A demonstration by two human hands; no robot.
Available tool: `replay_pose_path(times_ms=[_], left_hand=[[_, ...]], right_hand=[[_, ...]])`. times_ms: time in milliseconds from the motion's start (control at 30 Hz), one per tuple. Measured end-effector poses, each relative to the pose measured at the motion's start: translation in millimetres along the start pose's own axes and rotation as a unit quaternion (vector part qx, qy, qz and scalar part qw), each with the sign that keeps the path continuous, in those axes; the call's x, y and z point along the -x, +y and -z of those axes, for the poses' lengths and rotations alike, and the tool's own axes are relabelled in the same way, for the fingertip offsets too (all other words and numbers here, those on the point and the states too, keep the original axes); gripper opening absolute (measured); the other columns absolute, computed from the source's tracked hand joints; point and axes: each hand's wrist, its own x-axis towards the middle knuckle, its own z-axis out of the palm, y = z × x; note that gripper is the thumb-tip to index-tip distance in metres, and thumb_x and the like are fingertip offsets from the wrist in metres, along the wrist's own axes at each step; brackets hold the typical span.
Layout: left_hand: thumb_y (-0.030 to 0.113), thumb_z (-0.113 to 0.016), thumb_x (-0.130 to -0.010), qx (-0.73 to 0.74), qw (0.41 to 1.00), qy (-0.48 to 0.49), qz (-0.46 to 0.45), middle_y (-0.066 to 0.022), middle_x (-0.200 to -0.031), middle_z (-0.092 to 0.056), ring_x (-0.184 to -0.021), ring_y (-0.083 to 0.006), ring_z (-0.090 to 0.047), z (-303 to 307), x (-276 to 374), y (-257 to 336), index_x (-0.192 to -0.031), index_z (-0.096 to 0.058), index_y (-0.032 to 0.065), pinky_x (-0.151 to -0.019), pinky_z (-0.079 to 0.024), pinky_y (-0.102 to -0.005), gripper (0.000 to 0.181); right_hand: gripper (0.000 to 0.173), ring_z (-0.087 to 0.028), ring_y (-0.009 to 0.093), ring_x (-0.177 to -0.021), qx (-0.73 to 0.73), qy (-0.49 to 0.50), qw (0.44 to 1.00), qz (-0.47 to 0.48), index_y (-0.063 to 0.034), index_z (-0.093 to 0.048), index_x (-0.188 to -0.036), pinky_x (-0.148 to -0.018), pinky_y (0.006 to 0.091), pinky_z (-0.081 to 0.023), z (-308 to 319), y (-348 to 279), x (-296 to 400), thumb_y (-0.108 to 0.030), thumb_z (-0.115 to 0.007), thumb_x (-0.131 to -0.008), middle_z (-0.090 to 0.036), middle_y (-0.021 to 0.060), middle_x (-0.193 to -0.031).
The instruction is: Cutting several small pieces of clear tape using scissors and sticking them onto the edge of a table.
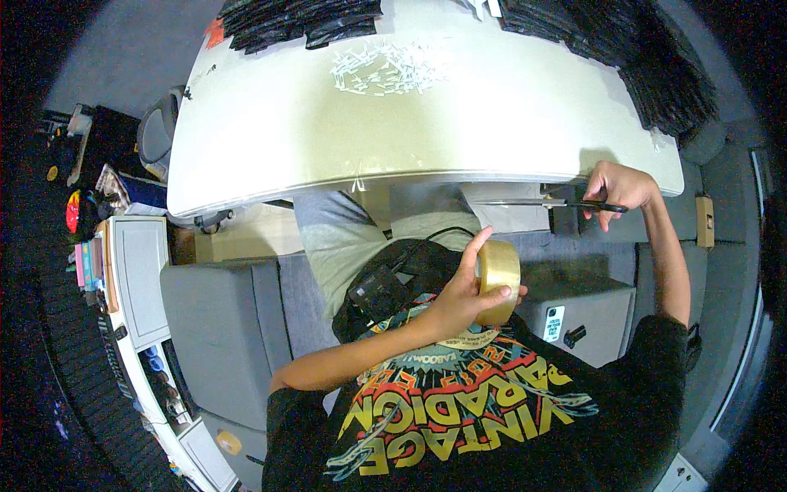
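Note:
My left hand (470, 292) grips a large roll of clear packing tape (501, 280) in front of my chest, its fingers wrapped around the ring. My right hand (621, 187) holds a pair of scissors (553, 203) by the black handles, just below the table's near right edge. Their blades point left and look closed or nearly so. The white table (492, 123) stretches across in front of me. Thin bits of clear tape (358, 183) cling to its near edge, left of the scissors.
A loose pile of small white strips (393, 67) lies on the table's far part. Stacks of black plastic bags (301, 21) sit at the back left, more black bags (667, 92) along the right. A phone (553, 324) rests on a grey seat. White cabinets (138, 277) stand left.

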Motion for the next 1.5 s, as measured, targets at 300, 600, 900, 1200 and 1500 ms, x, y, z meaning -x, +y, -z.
replay_pose_path(times_ms=[300, 600, 900, 1200, 1500], left_hand=[[0.004, -0.063, -0.094, -0.012, 1.000, -0.019, 0.003, -0.0144, -0.137, -0.046, -0.116, -0.0325, -0.063, -3.9, 6.4, 2.9, -0.158, 0.002, 0.0218, -0.101, -0.049, -0.0456, 0.093], [0.005, -0.060, -0.096, -0.039, 0.999, -0.023, 0.006, -0.0155, -0.134, -0.045, -0.115, -0.0285, -0.062, -10.6, 4.0, 8.0, -0.158, 0.003, 0.0194, -0.101, -0.047, -0.0415, 0.090], [0.000, -0.055, -0.097, -0.062, 0.997, -0.032, 0.016, -0.0152, -0.131, -0.049, -0.115, -0.0267, -0.062, -9.7, 1.4, 14.9, -0.158, 0.003, 0.0192, -0.101, -0.046, -0.0402, 0.086], [0.002, -0.057, -0.096, -0.139, 0.989, -0.045, -0.016, -0.0156, -0.132, -0.050, -0.112, -0.0266, -0.064, -8.4, 4.5, 15.7, -0.158, 0.000, 0.0182, -0.100, -0.047, -0.0402, 0.086], [0.009, -0.059, -0.098, -0.130, 0.990, -0.057, -0.004, -0.0172, -0.132, -0.051, -0.111, -0.0258, -0.065, -13.2, 2.9, 13.9, -0.157, -0.001, 0.0170, -0.101, -0.047, -0.0400, 0.083]], right_hand=[[0.049, -0.052, 0.008, -0.049, 0.026, 0.119, 0.992, -0.010, 0.0008, -0.076, -0.079, -0.045, 0.0273, -0.040, 43.7, 30.8, 80.8, -0.002, -0.081, -0.030, -0.062, 0.0006, -0.058], [0.023, -0.057, 0.017, -0.062, 0.233, 0.451, 0.856, 0.100, 0.0036, -0.069, -0.089, -0.060, 0.0380, -0.046, 50.4, 18.4, -3.0, -0.016, -0.077, -0.079, -0.061, 0.0135, -0.066], [0.036, -0.058, 0.019, -0.060, 0.150, 0.443, 0.880, 0.085, 0.0030, -0.069, -0.080, -0.061, 0.0383, -0.048, -11.9, -49.6, -36.2, -0.026, -0.059, -0.099, -0.064, 0.0117, -0.065], [0.057, -0.059, 0.011, -0.071, -0.107, 0.251, 0.962, 0.014, -0.0020, -0.072, -0.094, -0.056, 0.0279, -0.048, -99.7, -45.6, -28.8, -0.054, -0.049, -0.101, -0.069, 0.0045, -0.081], [0.037, -0.053, 0.005, -0.066, -0.350, 0.220, 0.907, 0.082, -0.0055, -0.070, -0.086, -0.046, 0.0218, -0.040, -132.1, -24.4, -52.5, -0.040, -0.062, -0.098, -0.066, -0.0007, -0.077]])
